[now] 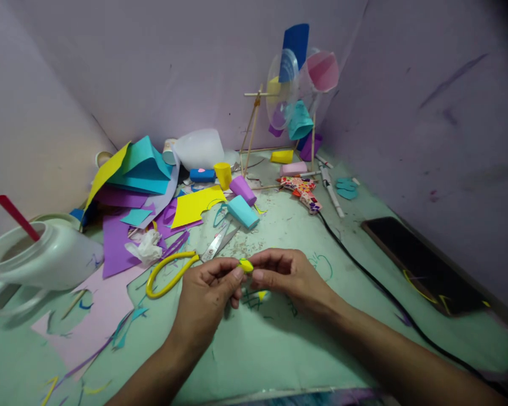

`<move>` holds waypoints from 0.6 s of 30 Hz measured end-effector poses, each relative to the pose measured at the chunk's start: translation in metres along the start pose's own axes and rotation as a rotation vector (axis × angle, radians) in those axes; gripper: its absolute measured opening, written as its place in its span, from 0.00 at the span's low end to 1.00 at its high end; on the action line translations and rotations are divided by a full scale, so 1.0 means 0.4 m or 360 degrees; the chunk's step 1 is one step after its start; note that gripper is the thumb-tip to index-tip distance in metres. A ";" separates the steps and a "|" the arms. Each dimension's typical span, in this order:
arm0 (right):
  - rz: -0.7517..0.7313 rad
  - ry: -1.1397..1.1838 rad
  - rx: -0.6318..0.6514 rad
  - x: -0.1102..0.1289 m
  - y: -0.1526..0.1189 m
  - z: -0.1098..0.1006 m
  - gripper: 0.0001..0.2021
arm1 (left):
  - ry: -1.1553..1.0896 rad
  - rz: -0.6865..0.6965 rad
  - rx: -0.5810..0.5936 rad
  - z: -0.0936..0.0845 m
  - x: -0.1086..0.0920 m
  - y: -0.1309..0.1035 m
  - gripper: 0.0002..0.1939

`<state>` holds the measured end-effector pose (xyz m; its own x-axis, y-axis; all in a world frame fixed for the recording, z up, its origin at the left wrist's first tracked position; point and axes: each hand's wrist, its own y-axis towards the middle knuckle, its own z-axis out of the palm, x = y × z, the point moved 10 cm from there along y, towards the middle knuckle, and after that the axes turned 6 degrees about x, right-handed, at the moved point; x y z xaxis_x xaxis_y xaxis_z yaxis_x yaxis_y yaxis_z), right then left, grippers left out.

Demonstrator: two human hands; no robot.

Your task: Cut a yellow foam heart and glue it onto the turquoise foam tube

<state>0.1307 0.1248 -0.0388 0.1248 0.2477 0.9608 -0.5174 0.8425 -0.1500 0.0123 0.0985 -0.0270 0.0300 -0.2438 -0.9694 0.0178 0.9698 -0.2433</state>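
Between the fingertips of my left hand [214,287] and my right hand [285,273] is a small piece of yellow paper [246,265], pinched from both sides above the table. Just beyond my left hand lie scissors [214,245] with a yellow handle, their blades apart and pointing away. Another tiny yellow scrap [262,294] rests on the table below my fingers, beside green pen marks. Farther back sit small rolled paper cups: light blue [243,212], purple [242,190] and yellow [223,175].
A wheel of clear discs and paper cups [294,84] stands on a stick frame at the back. Right of it lie a patterned glue gun [302,189] with a black cord [364,273], and a phone [419,262]. Leftward are a white mug [55,256], coloured paper [125,245] and scraps.
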 end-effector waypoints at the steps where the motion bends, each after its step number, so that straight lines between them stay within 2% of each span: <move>1: 0.0055 0.0085 0.0033 -0.010 0.002 0.004 0.12 | 0.0029 0.0003 -0.0004 0.001 -0.002 -0.001 0.06; 3: 0.0040 0.0113 -0.0008 -0.009 0.003 -0.002 0.09 | 0.0097 -0.0004 -0.0014 0.004 -0.006 -0.004 0.05; 6: -0.0160 -0.0134 -0.0132 0.028 -0.005 -0.017 0.05 | 0.0005 -0.0019 -0.0015 0.006 -0.003 -0.005 0.08; 9: -0.0628 -0.0646 -0.0208 0.106 -0.032 -0.006 0.01 | -0.0304 -0.0127 0.0074 0.019 0.023 0.000 0.10; 11: -0.1016 -0.1028 -0.0192 0.154 -0.065 0.027 0.06 | -0.0419 -0.0235 0.0165 0.032 0.042 0.002 0.12; 13: -0.1280 -0.1290 -0.0133 0.173 -0.092 0.061 0.09 | -0.0390 -0.0286 0.0200 0.032 0.050 0.002 0.11; 15: -0.1302 -0.1324 -0.0117 0.176 -0.099 0.064 0.10 | -0.0226 -0.0256 0.0181 0.021 0.045 0.002 0.10; 18: -0.1070 -0.1193 -0.0114 0.164 -0.098 0.038 0.08 | 0.0036 -0.0285 0.0216 0.024 0.044 -0.005 0.11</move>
<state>0.1462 0.1007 0.0335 -0.2054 -0.6333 0.7461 -0.4802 0.7295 0.4870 0.0226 0.0923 -0.0434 -0.0082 -0.4100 -0.9121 0.1549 0.9006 -0.4062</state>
